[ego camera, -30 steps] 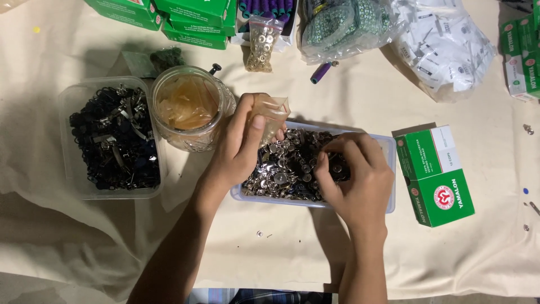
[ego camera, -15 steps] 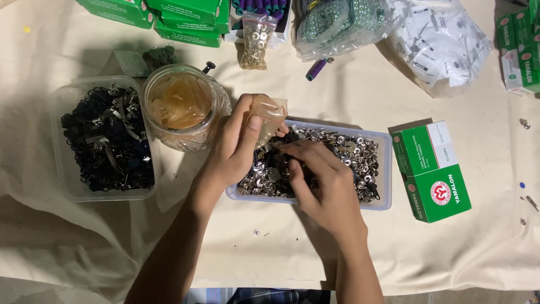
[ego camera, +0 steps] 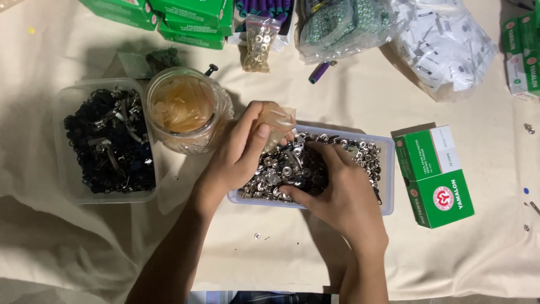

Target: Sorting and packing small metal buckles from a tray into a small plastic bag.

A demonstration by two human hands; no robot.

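A clear tray [ego camera: 385, 169] full of small shiny metal snaps [ego camera: 281, 174] sits in the middle of the surface [ego camera: 315, 259], which is covered with a cream cloth. The left hand [ego camera: 239, 152] is at the tray's left end, and its fingers and thumb pinch a small see-through bag [ego camera: 277, 121] just above the snaps. The right hand [ego camera: 337, 191] lies over the middle of the tray, with its fingers curled down into the snaps; I cannot tell if it has picked any up. Left of the tray stands a round glass jar [ego camera: 185, 110] with more little bags inside, and farther left is another clear tub [ego camera: 107, 141] full of dark pieces. Right of the tray lies a green and white box [ego camera: 436, 174]. Beyond the tray, at the far edge of the surface, are more green boxes [ego camera: 185, 17], a small bag of gold rings [ego camera: 259, 42] and a purple pen [ego camera: 319, 72]. A couple of loose snaps [ego camera: 257, 236] lie on the cloth just in front of the tray.
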